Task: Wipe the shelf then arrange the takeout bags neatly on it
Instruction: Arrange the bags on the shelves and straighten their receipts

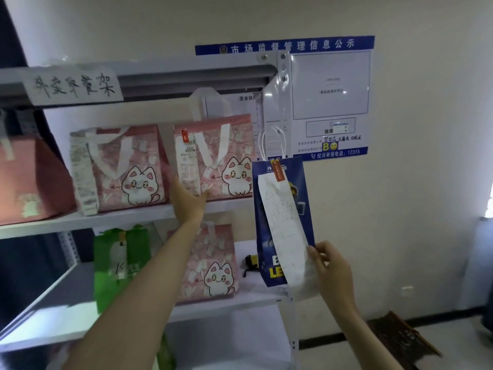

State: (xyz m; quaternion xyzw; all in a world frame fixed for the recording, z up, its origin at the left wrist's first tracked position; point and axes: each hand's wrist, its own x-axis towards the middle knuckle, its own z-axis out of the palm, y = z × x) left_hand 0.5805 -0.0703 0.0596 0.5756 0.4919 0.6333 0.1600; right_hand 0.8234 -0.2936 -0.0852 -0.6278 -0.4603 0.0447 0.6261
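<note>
- Arranging step under way: left hand (186, 198), fingers straight, presses against a pink cat bag (216, 161) on the upper shelf (128, 213).
- Right hand (329, 265) grips a blue paper bag (266, 198) and its receipt (286, 236), held just beside the shelf's end.
- Next move likely calls for clearing room, then standing it upright.

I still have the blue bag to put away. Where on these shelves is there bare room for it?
Lower shelf: a bare patch right of the lower pink cat bag, with a small black-and-yellow object at the back. Upper shelf is crowded; pink bags run to its right end.
</note>
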